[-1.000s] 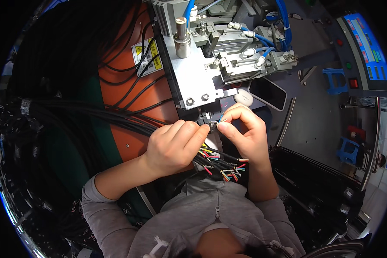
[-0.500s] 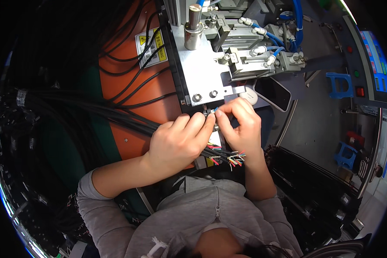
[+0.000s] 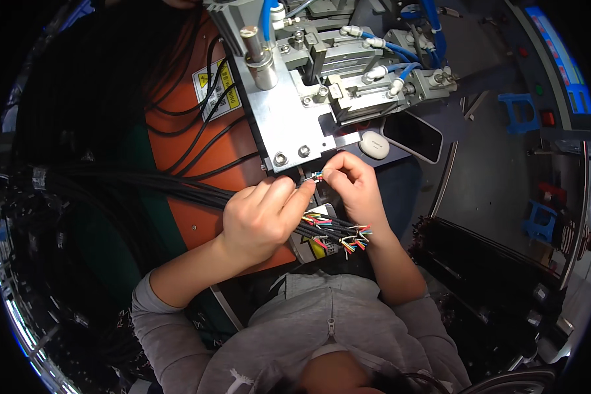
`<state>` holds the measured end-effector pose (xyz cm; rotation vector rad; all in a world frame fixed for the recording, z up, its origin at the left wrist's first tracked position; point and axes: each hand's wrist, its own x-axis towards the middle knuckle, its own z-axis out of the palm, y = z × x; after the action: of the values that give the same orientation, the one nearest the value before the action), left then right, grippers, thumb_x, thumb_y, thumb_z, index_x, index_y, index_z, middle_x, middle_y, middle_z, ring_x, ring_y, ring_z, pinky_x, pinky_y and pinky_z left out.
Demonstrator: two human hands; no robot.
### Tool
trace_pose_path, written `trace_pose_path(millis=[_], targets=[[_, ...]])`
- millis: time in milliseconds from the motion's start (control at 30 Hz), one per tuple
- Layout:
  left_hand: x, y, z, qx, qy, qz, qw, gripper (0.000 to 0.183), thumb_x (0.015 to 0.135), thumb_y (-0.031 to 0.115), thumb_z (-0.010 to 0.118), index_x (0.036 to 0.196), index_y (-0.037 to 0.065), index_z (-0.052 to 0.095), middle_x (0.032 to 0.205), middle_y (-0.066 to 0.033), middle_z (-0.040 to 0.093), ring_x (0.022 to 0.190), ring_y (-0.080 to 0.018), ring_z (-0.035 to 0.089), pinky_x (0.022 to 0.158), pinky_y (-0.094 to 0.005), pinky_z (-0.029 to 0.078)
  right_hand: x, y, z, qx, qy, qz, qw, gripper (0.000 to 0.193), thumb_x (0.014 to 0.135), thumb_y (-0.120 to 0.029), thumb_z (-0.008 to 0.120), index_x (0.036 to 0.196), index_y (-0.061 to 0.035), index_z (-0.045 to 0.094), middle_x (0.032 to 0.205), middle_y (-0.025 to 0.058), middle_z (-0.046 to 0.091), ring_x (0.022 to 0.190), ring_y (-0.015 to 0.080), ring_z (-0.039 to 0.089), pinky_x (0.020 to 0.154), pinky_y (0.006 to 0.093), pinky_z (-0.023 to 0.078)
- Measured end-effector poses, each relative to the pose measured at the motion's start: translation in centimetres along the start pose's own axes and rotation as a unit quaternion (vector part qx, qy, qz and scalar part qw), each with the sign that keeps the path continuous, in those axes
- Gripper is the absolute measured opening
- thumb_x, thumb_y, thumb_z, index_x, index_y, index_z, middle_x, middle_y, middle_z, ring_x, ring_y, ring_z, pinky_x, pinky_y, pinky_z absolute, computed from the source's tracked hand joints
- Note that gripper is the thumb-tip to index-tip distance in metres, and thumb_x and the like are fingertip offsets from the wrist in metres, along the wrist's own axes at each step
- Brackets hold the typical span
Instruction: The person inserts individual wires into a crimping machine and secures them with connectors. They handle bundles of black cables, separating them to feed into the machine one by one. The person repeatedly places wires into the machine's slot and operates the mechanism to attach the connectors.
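My left hand (image 3: 259,211) is closed, thumb and forefinger pinching a black cable close to its stripped end. Thin coloured wires (image 3: 318,176) stick out from that end, just under the machine's metal plate (image 3: 289,131). Facing it from the right, my right hand (image 3: 356,187) pinches the wire tips between thumb and forefinger. Below my fingers lies a bunch of black cables (image 3: 335,231), its ends splayed into red, yellow, white and blue wires. More black cable (image 3: 144,180) runs off to the left behind my left hand.
Clamps with blue air hoses (image 3: 400,49) sit on the machine. To its right lie a white rounded case (image 3: 374,145) and a phone (image 3: 414,136). An orange surface (image 3: 167,141) with loose cables is at left. Blue stools (image 3: 519,113) and a screen (image 3: 558,59) stand farther right.
The machine and both hands sit further left in the picture as the view shifts. My right fingertips have drawn slightly apart from my left ones, showing more of the coloured wires.
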<state>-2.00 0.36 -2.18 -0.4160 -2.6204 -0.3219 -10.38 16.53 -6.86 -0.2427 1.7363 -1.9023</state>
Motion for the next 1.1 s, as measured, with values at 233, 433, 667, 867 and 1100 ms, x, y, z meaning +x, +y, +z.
trace_pose_path(millis=[233,433,667,867,1100], targets=[[0.4,-0.3,-0.1,-0.022,-0.009,-0.019,1.0,0.022,0.072,0.011,0.064,0.094,0.008,0.068,0.072,0.0017,0.049,0.059,-0.0104,0.052,0.048,-0.0248,0.039,-0.2,-0.9,1.1,-0.205,0.062,-0.203,0.955,0.012,0.084,-0.007,0.061,0.082,0.003,0.056,0.074,0.0059,0.055,0.067,0.0113,0.053,0.061,0.0256,0.043],[0.3,1.0,-2.0,0.047,-0.095,-0.037,0.994,0.018,0.073,0.008,0.065,0.091,0.006,0.066,0.072,0.0011,0.049,0.06,-0.0101,0.055,0.051,-0.0225,0.042,-0.4,0.0,0.3,-0.086,0.045,-0.088,0.991,0.009,0.084,-0.008,0.066,0.085,-0.0011,0.06,0.076,0.004,0.06,0.07,0.008,0.052,0.065,0.0241,0.044],[0.3,0.4,-2.2,0.006,-0.092,-0.063,0.994,0.017,0.074,0.014,0.067,0.089,0.006,0.066,0.069,0.0,0.049,0.059,-0.0107,0.057,0.051,-0.024,0.043,-1.0,-2.5,-3.0,-0.155,-0.12,-0.254,0.947,0.022,0.072,0.001,0.075,0.092,-0.0011,0.067,0.087,0.0084,0.065,0.083,0.0181,0.062,0.071,0.0286,0.049],[1.2,-0.2,-2.4,-0.117,-0.019,-0.006,0.993,0.023,0.075,0.016,0.067,0.097,0.009,0.068,0.083,-0.0035,0.06,0.059,-0.0123,0.057,0.052,-0.0263,0.041,-2.6,-2.5,-2.8,0.103,-0.064,-0.242,0.963,0.02,0.072,0.007,0.074,0.089,0.0029,0.065,0.087,0.0118,0.064,0.08,0.017,0.06,0.071,0.0267,0.048],[1.4,0.9,-2.9,-0.071,0.112,0.09,0.987,0.03,0.081,0.015,0.067,0.109,0.005,0.067,0.089,-0.0049,0.062,0.058,-0.0095,0.053,0.049,-0.0216,0.039,-2.1,-3.7,-1.5,-0.029,-0.124,-0.276,0.953,0.016,0.076,0.007,0.069,0.091,0.001,0.067,0.087,0.0097,0.065,0.081,0.0151,0.062,0.072,0.0263,0.049]])
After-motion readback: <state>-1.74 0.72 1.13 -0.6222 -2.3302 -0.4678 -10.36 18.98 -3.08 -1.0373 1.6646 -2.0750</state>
